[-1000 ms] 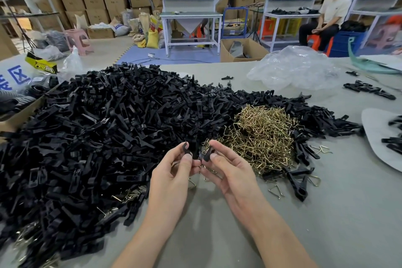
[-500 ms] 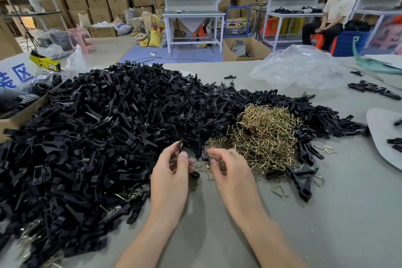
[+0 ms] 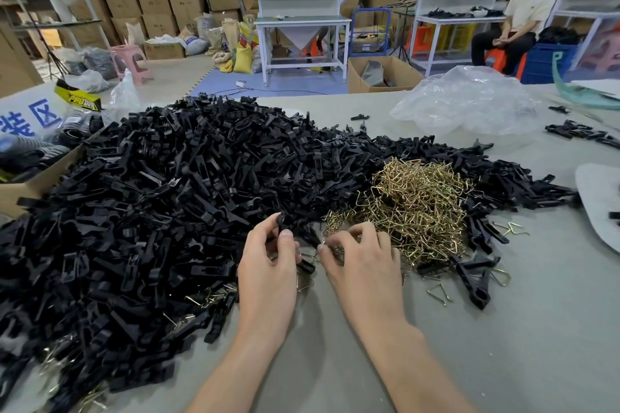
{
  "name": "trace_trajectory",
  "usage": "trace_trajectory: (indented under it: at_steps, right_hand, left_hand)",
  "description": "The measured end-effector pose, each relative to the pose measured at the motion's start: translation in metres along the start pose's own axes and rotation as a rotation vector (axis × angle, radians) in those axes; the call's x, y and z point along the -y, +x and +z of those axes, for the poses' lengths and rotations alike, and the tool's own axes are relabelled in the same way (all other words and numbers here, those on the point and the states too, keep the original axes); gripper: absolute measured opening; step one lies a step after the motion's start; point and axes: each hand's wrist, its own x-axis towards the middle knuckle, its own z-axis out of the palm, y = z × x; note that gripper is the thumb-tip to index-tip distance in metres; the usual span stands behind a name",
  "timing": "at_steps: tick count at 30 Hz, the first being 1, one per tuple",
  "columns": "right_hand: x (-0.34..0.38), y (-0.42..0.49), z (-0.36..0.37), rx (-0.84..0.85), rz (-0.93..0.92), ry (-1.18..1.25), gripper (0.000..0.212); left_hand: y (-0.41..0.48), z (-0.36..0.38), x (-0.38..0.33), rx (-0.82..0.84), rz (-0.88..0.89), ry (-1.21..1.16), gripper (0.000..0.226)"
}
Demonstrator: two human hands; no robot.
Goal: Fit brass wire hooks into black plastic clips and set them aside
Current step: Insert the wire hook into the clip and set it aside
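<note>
Your left hand (image 3: pixel 268 258) pinches a black plastic clip (image 3: pixel 280 223) at the near edge of the clip heap (image 3: pixel 167 211). Your right hand (image 3: pixel 362 255) curls into the fringe of the brass hook pile (image 3: pixel 419 204); I cannot tell whether it grips one. Tease out a single untangled hook before bringing it to the clip.

Two hands (image 3: pixel 268 265) (image 3: pixel 364 261), one heap of black clips (image 3: pixel 167 211) (beyond counting), one of brass hooks (image 3: pixel 419 204), one plastic bag (image 3: pixel 469 104).
</note>
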Motion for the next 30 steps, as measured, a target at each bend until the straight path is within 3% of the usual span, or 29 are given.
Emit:
trace_trajectory:
  at_steps: [5, 8, 10, 16, 21, 23, 26, 30]
  right_hand:
    - [-0.004, -0.001, -0.004, 0.024, -0.037, 0.187, 0.018]
    - [-0.009, 0.0, -0.016, 0.095, -0.027, 0.571, 0.008]
    - [-0.01, -0.002, -0.024, 0.171, -0.033, 0.708, 0.005]
    - [-0.014, -0.003, -0.031, 0.189, -0.08, 0.695, 0.01]
    - [-0.018, -0.003, -0.031, 0.292, -0.128, 0.739, 0.02]
    - [-0.016, -0.003, -0.032, 0.262, -0.132, 0.805, 0.027]
    - [-0.015, 0.0, -0.035, 0.192, -0.066, 0.968, 0.032]
    - [-0.012, 0.004, -0.034, 0.237, 0.061, 1.233, 0.036]
  left_hand:
    - [-0.004, -0.002, -0.002, 0.037, 0.071, 0.066, 0.027]
    - [-0.008, -0.006, -0.008, 0.071, 0.35, 0.22, 0.027]
    - [-0.009, -0.007, -0.008, 0.106, 0.444, 0.283, 0.031]
    - [-0.008, -0.009, -0.009, 0.139, 0.492, 0.266, 0.029]
    - [-0.007, -0.011, -0.009, 0.149, 0.487, 0.292, 0.03]
    - [-0.006, -0.011, -0.009, 0.168, 0.464, 0.293, 0.027]
    - [-0.01, -0.007, -0.011, 0.168, 0.385, 0.198, 0.026]
    - [-0.018, -0.001, -0.015, 0.179, 0.217, 0.061, 0.032]
